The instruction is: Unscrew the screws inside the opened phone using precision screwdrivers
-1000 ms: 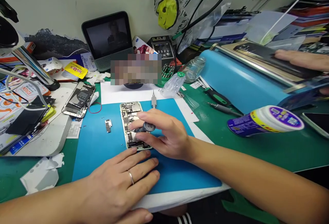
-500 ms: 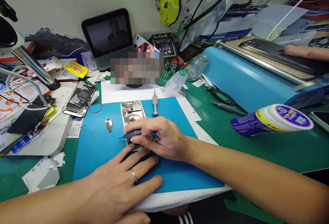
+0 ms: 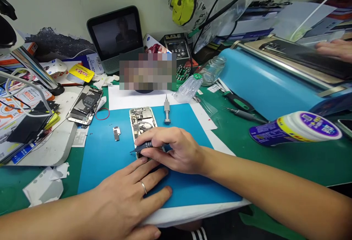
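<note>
On the blue mat [image 3: 101,174] lies an opened phone [image 3: 143,117], its inner parts bare and its lower end partly covered by my hands. My right hand [image 3: 176,148] pinches a dark precision screwdriver [image 3: 144,146] between thumb and fingers, held low and pointing left. Its thin tip is just past the phone's left edge, close to a tiny screw on the mat. My left hand [image 3: 137,188], wearing a ring, lies with fingers spread, fingertips at the phone's lower end. A small metal bracket [image 3: 117,133] rests left of the phone.
Beyond the phone stands a grey screwdriver [image 3: 166,111]. A second opened phone [image 3: 85,104] lies at left near a red rubber band [image 3: 102,113]. On the right are a purple-and-white tub [image 3: 295,129], a blue machine [image 3: 264,82] and another person's hand [image 3: 335,49].
My right hand and the screwdriver have shifted slightly right and down, so the tip is nearer the tiny screw. My left hand stays put. The other person's hand has moved right.
</note>
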A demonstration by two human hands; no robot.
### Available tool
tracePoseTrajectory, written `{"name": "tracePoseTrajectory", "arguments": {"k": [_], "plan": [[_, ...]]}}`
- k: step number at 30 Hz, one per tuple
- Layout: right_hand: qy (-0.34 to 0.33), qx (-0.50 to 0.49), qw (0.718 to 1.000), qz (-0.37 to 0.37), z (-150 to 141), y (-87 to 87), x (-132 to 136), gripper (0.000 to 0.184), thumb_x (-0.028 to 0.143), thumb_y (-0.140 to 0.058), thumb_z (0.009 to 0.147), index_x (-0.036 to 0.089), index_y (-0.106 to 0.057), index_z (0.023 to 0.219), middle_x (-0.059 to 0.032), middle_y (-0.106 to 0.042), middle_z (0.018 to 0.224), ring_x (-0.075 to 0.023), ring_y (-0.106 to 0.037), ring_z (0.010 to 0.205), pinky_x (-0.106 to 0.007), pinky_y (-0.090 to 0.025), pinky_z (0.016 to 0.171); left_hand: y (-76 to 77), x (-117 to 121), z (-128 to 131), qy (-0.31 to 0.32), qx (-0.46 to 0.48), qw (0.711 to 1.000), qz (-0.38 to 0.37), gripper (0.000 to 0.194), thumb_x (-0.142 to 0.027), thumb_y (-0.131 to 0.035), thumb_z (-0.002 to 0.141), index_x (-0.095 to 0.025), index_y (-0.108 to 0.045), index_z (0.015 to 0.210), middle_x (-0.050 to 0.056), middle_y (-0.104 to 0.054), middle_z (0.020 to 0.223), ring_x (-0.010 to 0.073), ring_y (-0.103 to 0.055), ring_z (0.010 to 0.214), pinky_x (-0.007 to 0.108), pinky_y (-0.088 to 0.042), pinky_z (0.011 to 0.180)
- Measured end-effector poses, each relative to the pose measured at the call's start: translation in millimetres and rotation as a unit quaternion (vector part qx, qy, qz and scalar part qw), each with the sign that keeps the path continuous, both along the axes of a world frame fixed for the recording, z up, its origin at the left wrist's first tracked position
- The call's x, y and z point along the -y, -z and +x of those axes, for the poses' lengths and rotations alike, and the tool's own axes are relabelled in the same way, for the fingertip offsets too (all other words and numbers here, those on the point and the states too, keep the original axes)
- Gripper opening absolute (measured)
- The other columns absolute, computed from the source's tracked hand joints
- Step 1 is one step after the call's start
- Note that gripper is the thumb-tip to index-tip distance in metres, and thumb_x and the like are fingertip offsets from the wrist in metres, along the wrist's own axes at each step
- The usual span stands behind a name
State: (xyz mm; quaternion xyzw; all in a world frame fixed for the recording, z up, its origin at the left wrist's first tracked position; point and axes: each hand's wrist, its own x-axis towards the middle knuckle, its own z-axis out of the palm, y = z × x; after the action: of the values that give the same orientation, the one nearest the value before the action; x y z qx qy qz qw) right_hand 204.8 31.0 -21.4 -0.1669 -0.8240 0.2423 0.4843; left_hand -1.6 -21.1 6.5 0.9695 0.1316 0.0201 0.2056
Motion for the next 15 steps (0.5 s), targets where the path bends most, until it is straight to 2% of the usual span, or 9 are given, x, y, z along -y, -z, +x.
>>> {"name": "tracePoseTrajectory", "arguments": {"k": [6, 8, 10, 12, 14, 15], "plan": [[0.006, 0.006, 1.0, 0.012, 1.8, 3.6, 0.0, 0.016, 0.016, -0.062, 0.098, 0.021, -0.047, 0.099, -0.0075, -0.076, 0.095, -0.0128, -0.076, 0.088, -0.024, -0.063, 0.075, 0.6, 0.7, 1.0, -0.004, 0.015, 1.0, -0.003, 0.055, -0.044, -0.057, 0.098, -0.01, -0.051, 0.141, 0.024, -0.051, 0.148, 0.0399, -0.047, 0.139, 0.054, -0.039, 0.116], [0.001, 0.006, 1.0, 0.007, 2.0, 3.6, -1.1, 0.018, 0.015, -0.063, 0.097, 0.022, -0.047, 0.101, -0.0061, -0.076, 0.096, -0.013, -0.076, 0.087, -0.024, -0.064, 0.075, -0.1, 1.7, -0.9, -0.001, 0.052, 0.999, 0.008, 0.051, -0.038, -0.059, 0.098, -0.009, -0.051, 0.139, 0.024, -0.054, 0.145, 0.0384, -0.051, 0.136, 0.051, -0.041, 0.115], [0.005, -0.01, 1.0, 0.001, 2.3, 2.8, -2.4, 0.021, 0.015, -0.065, 0.096, 0.023, -0.047, 0.103, -0.0047, -0.076, 0.096, -0.0136, -0.077, 0.087, -0.025, -0.064, 0.076, -0.3, 2.6, -5.1, -0.021, 0.13, 0.991, 0.01, 0.042, -0.028, -0.061, 0.096, -0.011, -0.052, 0.134, 0.02, -0.063, 0.13, 0.0329, -0.059, 0.122, 0.046, -0.047, 0.109], [0.027, -0.054, 0.998, -0.024, 2.5, 1.3, -3.8, 0.025, 0.015, -0.067, 0.095, 0.025, -0.047, 0.105, -0.0028, -0.076, 0.095, -0.0137, -0.077, 0.087, -0.026, -0.064, 0.076, 0.7, 1.6, -10.6, -0.102, 0.234, 0.967, -0.004, 0.032, -0.019, -0.061, 0.092, -0.019, -0.053, 0.123, 0.011, -0.066, 0.106, 0.0253, -0.063, 0.098, 0.04, -0.054, 0.092], [0.062, -0.119, 0.988, -0.073, 2.5, -1.0, -4.9, 0.026, 0.016, -0.068, 0.095, 0.025, -0.046, 0.106, -0.0006, -0.075, 0.094, -0.0134, -0.077, 0.087, -0.026, -0.065, 0.075, 2.3, -2.8, -14.7, -0.238, 0.31, 0.92, -0.015, 0.025, -0.018, -0.061, 0.09, -0.026, -0.05, 0.111, 0.004, -0.058, 0.093, 0.0207, -0.057, 0.084, 0.036, -0.051, 0.077], [0.077, -0.15, 0.981, -0.1, 2.4, -2.3, -5.4, 0.026, 0.016, -0.068, 0.095, 0.026, -0.046, 0.106, 0.0003, -0.075, 0.094, -0.0131, -0.077, 0.086, -0.025, -0.065, 0.074, 2.8, -6.4, -15.6, -0.297, 0.332, 0.895, -0.013, 0.021, -0.019, -0.06, 0.091, -0.027, -0.048, 0.107, 0.002, -0.055, 0.09, 0.0198, -0.054, 0.081, 0.035, -0.048, 0.074]]}}
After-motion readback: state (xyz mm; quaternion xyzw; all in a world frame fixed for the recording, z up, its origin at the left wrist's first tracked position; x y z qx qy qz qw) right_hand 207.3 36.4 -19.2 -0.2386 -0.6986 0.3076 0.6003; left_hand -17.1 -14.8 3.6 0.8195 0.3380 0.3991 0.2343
